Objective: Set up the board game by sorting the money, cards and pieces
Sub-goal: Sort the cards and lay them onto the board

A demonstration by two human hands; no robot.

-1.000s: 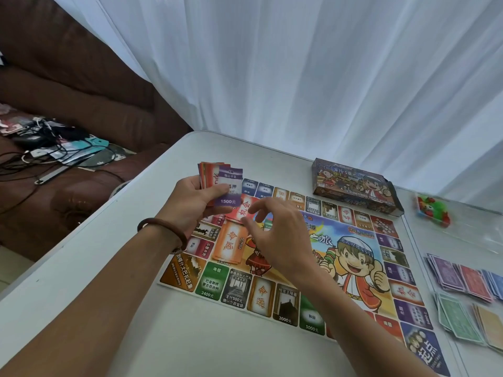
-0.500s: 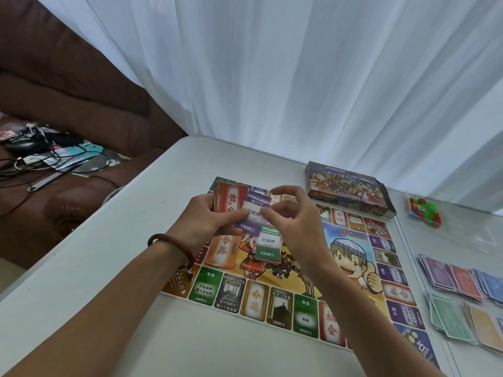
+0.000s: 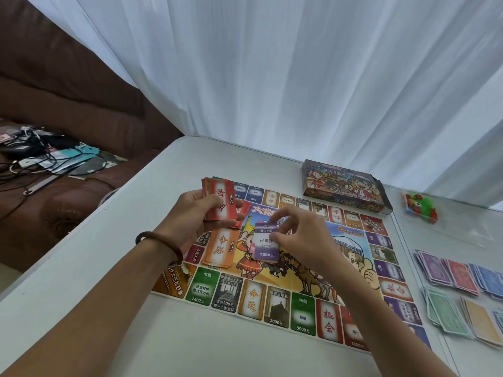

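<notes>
Step in hand: sorting cards by type, mid-way. Left hand (image 3: 190, 216) grip is closed round a red card stack (image 3: 219, 198), held above the board's (image 3: 302, 317) far-left corner. Right hand (image 3: 302, 240) grip pinches a purple card (image 3: 266, 244) marked 1500, thumb and fingertips on its upper edge, just above the board's middle (may be more cards behind it, can't tell). An orange pile (image 3: 221, 250) lies on the board just below the left hand.

Money piles (image 3: 460, 276) look sorted by colour, fanned on the worktop (image 3: 109, 308) at right. Bag of pieces (image 3: 420, 206) beside the game box (image 3: 343, 186) looks untouched.

Next move, my guess: set the purple card down in its own spot, apart from the orange pile, then peel the next card off the red stack. That calls for a light pinch so only one card comes away.
</notes>
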